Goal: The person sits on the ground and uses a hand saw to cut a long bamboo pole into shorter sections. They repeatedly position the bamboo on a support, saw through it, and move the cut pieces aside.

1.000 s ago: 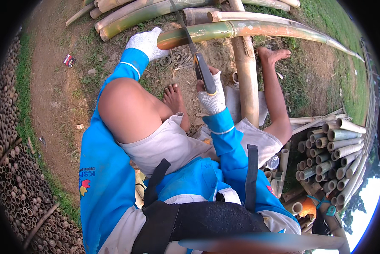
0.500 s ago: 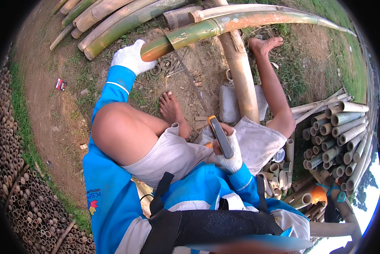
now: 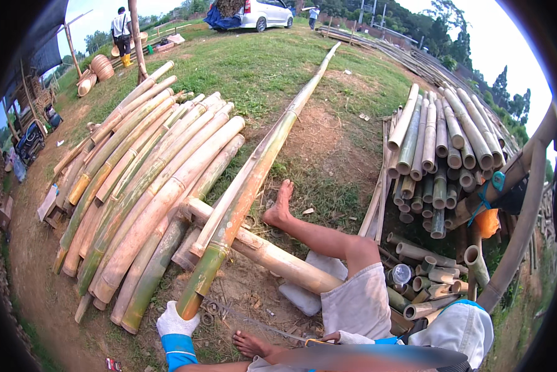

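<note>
My left hand (image 3: 178, 320), in a white knit glove, is closed around the near end of a long green and tan bamboo pole (image 3: 238, 214). The pole slants away up the grass and rests across a thick bamboo log (image 3: 278, 260). At the lower edge my right hand (image 3: 348, 338), gloved with bare fingertips and partly hidden, is closed on the grip of a hand saw (image 3: 253, 322). Its thin blade runs left to the pole, meeting it at a cut line just beyond my left hand. A bare foot (image 3: 250, 345) is beneath the blade.
Stacked bamboo poles (image 3: 160, 192) lie to the left, and another bamboo stack (image 3: 440, 155) stands right. Short offcuts with a clear plastic cup (image 3: 401, 273) sit beside my knee. A pale sack (image 3: 303, 297) lies under the log. People and a white car (image 3: 257, 13) are far back.
The view has swung up, bringing in the yard, car and stacks, with my hands now low in the picture. My left hand stays on the pole's end and the saw stays against the pole.
</note>
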